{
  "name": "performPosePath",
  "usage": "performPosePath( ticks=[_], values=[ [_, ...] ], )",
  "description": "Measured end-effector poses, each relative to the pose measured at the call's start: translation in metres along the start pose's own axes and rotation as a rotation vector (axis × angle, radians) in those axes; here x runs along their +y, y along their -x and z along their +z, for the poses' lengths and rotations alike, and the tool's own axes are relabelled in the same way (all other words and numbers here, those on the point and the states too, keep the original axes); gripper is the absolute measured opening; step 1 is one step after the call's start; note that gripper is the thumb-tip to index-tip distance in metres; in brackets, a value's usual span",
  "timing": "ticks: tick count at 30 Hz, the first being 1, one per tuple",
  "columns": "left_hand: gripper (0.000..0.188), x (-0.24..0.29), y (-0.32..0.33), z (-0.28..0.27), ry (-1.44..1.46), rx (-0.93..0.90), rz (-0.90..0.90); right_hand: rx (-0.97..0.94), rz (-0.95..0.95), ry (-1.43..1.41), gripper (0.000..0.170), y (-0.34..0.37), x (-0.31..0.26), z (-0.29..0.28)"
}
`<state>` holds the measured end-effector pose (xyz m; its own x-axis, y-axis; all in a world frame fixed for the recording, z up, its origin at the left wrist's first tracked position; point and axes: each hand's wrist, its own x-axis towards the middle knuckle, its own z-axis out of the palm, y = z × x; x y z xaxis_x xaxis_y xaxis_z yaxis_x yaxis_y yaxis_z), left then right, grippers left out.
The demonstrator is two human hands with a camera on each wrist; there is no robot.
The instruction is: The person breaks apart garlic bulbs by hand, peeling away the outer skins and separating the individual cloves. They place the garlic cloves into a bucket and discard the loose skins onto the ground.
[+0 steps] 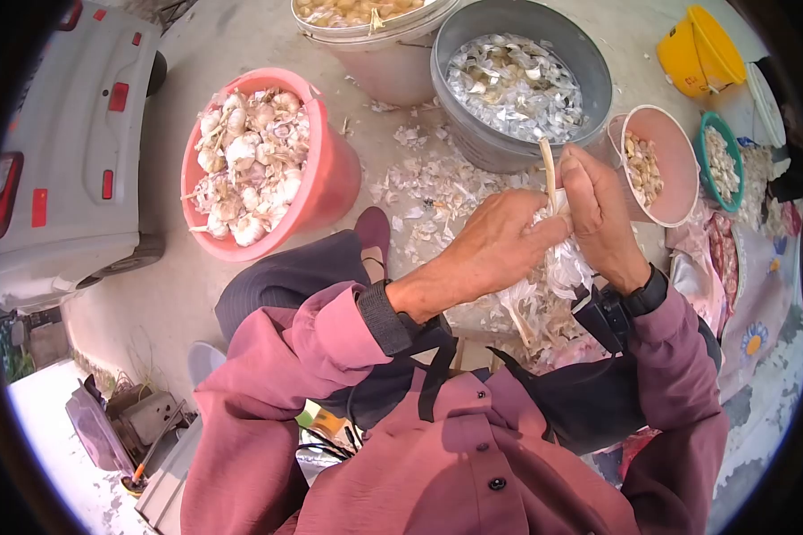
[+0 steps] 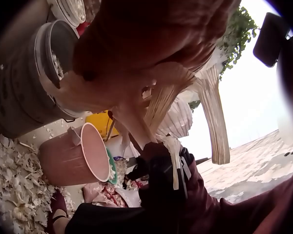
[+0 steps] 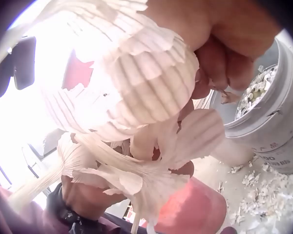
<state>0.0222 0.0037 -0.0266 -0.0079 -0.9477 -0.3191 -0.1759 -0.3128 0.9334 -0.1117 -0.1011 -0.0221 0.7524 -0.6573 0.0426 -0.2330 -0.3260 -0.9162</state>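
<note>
Both hands meet over the lap around garlic with dry, papery skin (image 1: pixel 566 267). My left hand (image 1: pixel 486 239) has its fingers curled and its thumb against the garlic. From the other side my right hand (image 1: pixel 598 214) grips it, thumb uppermost, and a pale dry stem (image 1: pixel 547 165) sticks up between the hands. In the right wrist view a large striped bulb (image 3: pixel 149 85) and torn flaps of skin (image 3: pixel 151 187) show close up. Strips of dry skin (image 2: pixel 215 117) hang below the fingers in the left wrist view. The fingers hide part of the garlic.
A pink bucket of garlic bulbs (image 1: pixel 343 165) stands at left. Ahead are a grey tub (image 1: pixel 451 98) of cloves and skins and a whitish bucket (image 1: pixel 366 67). A pale pink bucket (image 1: pixel 682 192), a green basin (image 1: pixel 710 192) and a yellow bucket (image 1: pixel 718 45) stand right. Skins (image 1: pixel 428 192) litter the ground.
</note>
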Motion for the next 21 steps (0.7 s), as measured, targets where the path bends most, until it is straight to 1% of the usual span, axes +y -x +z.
performPosePath(
  ticks=[1, 2, 3, 4, 5, 7, 8, 9, 10, 11, 13, 14, 15, 16, 17, 18, 19, 21],
  values=[
    [0.034, 0.001, 0.001, 0.002, -0.096, 0.068, 0.152, 0.001, 0.009, 0.002, 0.029, 0.000, 0.007, 0.001],
    [0.033, 0.001, 0.002, 0.004, -0.190, 0.134, 0.304, 0.031, 0.118, -0.182, 0.031, 0.001, 0.018, 0.003],
    [0.033, 0.004, 0.006, 0.005, -0.179, 0.119, 0.303, 0.069, 0.230, -0.365, 0.033, 0.003, 0.016, 0.004],
    [0.034, 0.008, 0.009, 0.004, -0.061, 0.051, 0.179, 0.042, 0.133, -0.158, 0.041, 0.005, 0.005, -0.001],
    [0.035, 0.011, 0.009, 0.003, 0.053, -0.016, 0.063, 0.055, 0.138, -0.143, 0.041, 0.005, 0.004, -0.001],
    [0.035, 0.014, 0.008, 0.004, 0.018, -0.030, 0.074, -0.002, 0.103, -0.150, 0.049, 0.007, 0.003, -0.006],
    [0.034, 0.017, 0.009, 0.004, 0.047, -0.032, 0.051, -0.042, 0.184, -0.210, 0.056, 0.007, 0.002, -0.010],
    [0.034, 0.019, 0.008, 0.004, 0.074, -0.033, 0.026, -0.032, 0.189, -0.202, 0.056, 0.006, 0.000, -0.014],
    [0.032, 0.010, 0.004, 0.007, 0.143, -0.023, 0.044, -0.096, 0.329, -0.311, 0.056, 0.005, -0.004, -0.018],
    [0.032, 0.008, 0.003, 0.008, 0.143, -0.033, 0.049, -0.161, 0.466, -0.421, 0.056, 0.004, -0.005, -0.020],
    [0.033, 0.010, 0.003, 0.008, 0.140, 0.025, 0.005, -0.125, 0.462, -0.386, 0.057, 0.003, -0.001, -0.019],
    [0.033, 0.013, 0.005, 0.010, 0.211, 0.044, 0.032, -0.122, 0.496, -0.417, 0.058, 0.004, 0.001, -0.020],
    [0.033, 0.016, 0.004, 0.011, 0.210, 0.045, 0.032, -0.120, 0.529, -0.447, 0.059, 0.004, 0.003, -0.020],
    [0.032, 0.017, 0.003, 0.012, 0.245, 0.089, 0.038, -0.120, 0.526, -0.448, 0.059, 0.004, 0.003, -0.017],
    [0.031, 0.017, 0.003, 0.012, 0.281, 0.132, 0.044, 0.049, 0.376, -0.370, 0.053, 0.005, 0.002, -0.012],
    [0.031, 0.017, 0.002, 0.012, 0.280, 0.134, 0.044, 0.215, 0.223, -0.288, 0.046, 0.007, 0.001, -0.009],
    [0.031, 0.016, 0.001, 0.011, 0.234, 0.159, 0.047, 0.213, 0.222, -0.289, 0.046, 0.009, -0.002, -0.012],
    [0.031, 0.015, 0.000, 0.011, 0.187, 0.185, 0.052, 0.268, -0.074, 0.001, 0.029, 0.013, -0.011, -0.023]
  ],
)
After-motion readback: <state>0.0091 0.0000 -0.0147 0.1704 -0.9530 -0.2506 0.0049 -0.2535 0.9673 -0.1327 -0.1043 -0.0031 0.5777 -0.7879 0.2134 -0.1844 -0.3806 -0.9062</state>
